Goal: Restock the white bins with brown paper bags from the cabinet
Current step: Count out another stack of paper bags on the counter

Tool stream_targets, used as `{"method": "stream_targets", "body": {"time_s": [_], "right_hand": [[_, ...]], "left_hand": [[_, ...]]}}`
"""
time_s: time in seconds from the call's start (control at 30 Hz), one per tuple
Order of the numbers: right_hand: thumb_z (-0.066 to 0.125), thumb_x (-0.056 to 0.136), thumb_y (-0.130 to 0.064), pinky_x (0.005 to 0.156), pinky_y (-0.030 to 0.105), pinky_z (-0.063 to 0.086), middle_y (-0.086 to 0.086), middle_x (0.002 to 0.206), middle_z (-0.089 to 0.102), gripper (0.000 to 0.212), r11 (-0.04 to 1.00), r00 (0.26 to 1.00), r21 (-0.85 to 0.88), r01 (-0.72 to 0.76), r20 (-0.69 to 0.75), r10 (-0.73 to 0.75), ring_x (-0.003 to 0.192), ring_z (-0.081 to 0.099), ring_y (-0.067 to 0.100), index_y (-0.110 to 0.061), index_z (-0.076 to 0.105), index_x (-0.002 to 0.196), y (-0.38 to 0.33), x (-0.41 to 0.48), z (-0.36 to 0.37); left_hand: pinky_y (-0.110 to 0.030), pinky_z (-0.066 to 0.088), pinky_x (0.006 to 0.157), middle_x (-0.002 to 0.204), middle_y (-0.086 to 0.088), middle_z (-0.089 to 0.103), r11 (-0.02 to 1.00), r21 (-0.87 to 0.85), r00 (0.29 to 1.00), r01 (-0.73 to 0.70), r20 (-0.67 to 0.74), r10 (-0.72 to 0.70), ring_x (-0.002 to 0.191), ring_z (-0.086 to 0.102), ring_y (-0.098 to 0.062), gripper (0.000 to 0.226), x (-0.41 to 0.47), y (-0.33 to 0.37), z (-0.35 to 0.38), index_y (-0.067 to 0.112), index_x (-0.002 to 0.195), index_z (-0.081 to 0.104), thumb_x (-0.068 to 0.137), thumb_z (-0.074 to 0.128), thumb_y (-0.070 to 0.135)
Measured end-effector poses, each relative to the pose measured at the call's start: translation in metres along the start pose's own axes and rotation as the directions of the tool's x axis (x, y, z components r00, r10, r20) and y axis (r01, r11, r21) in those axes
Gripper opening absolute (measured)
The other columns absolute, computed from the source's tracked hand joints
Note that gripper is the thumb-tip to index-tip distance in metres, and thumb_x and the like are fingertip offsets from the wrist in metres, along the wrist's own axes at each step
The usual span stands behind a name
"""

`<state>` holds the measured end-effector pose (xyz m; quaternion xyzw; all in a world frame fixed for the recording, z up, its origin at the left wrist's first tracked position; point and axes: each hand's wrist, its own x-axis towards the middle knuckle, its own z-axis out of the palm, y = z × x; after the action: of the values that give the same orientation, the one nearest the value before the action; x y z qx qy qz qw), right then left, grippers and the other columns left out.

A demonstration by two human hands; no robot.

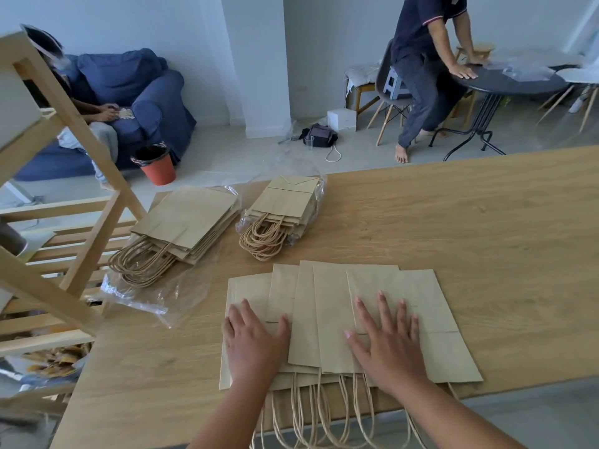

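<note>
Several flat brown paper bags [327, 306] lie fanned out on the wooden table [470, 228] near its front edge, their twine handles hanging over it. My left hand [254, 341] rests flat on the left bags, fingers spread. My right hand [387, 338] lies flat on the right bags, fingers apart. Neither hand grips anything. Farther back sit two stacks of bags: a large stack [188, 222] half out of clear plastic wrap, and a smaller stack [285, 205] inside a clear plastic bag. No white bins are in view.
A wooden shelf frame [74, 202] stands close at the left, touching the table's corner. Beyond the table are an orange bucket [157, 165], a blue sofa [142, 98] with a seated person, and a person at a round dark table [512, 81].
</note>
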<state>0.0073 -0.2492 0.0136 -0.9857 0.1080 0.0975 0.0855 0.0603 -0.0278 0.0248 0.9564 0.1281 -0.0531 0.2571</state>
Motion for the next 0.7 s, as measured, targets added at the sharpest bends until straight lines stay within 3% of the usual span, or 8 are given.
{"method": "stream_targets", "body": {"time_s": [0.1,0.2,0.33,0.53,0.7], "right_hand": [[-0.007,0.08,-0.076,0.117,0.055,-0.013,0.004,0.158,-0.029,0.074,1.0,1.0,-0.001,0.006,-0.011,-0.006,0.143,-0.028,0.038,-0.047,-0.022,0.147,-0.001,-0.001,0.0],[-0.008,0.078,-0.075,0.117,0.055,-0.012,0.003,0.158,-0.029,0.076,1.0,1.0,-0.002,0.014,-0.007,-0.014,0.143,-0.028,0.038,-0.047,-0.023,0.147,-0.001,0.0,0.001],[0.002,0.086,-0.075,0.118,0.055,-0.011,0.003,0.159,-0.027,0.071,1.0,1.0,-0.003,0.015,-0.016,-0.015,0.144,-0.027,0.038,-0.048,-0.022,0.147,-0.001,0.002,0.002],[0.004,0.086,-0.074,0.118,0.055,-0.01,0.003,0.159,-0.026,0.071,1.0,0.999,-0.005,0.018,-0.034,-0.018,0.145,-0.025,0.038,-0.048,-0.019,0.148,-0.002,0.002,0.001],[0.006,0.086,-0.074,0.118,0.056,-0.008,0.004,0.161,-0.02,0.071,1.0,0.998,0.009,0.018,-0.058,-0.018,0.146,-0.02,0.039,-0.048,-0.012,0.15,-0.001,0.002,0.004]], "left_hand": [[-0.045,0.02,0.12,0.16,-0.01,0.022,1.0,0.01,0.999,0.01,-0.036,-0.009,0.145,0.018,-0.033,0.094,0.004,0.007,-0.002,0.013,0.155,0.014,0.086,0.048,0.066],[-0.047,0.016,0.118,0.159,-0.003,0.023,1.0,0.015,0.999,0.009,-0.053,-0.009,0.146,0.017,-0.027,0.089,0.008,0.011,-0.001,0.019,0.155,0.016,0.087,0.05,0.064],[-0.044,0.016,0.117,0.161,0.003,0.021,0.991,0.075,0.993,-0.114,0.003,0.114,0.146,0.017,-0.024,0.078,0.008,0.015,0.004,0.025,0.15,0.027,0.087,0.045,0.067],[-0.042,-0.002,0.123,0.167,-0.003,-0.009,0.96,0.212,0.983,-0.183,0.073,0.171,0.154,-0.008,-0.021,0.094,0.0,0.007,0.011,0.023,0.158,-0.006,0.087,0.02,0.079],[-0.043,-0.005,0.124,0.166,-0.005,-0.014,0.951,0.24,0.98,-0.197,0.083,0.182,0.153,-0.012,-0.022,0.095,-0.001,0.007,0.012,0.021,0.157,-0.012,0.087,0.017,0.079]]}}
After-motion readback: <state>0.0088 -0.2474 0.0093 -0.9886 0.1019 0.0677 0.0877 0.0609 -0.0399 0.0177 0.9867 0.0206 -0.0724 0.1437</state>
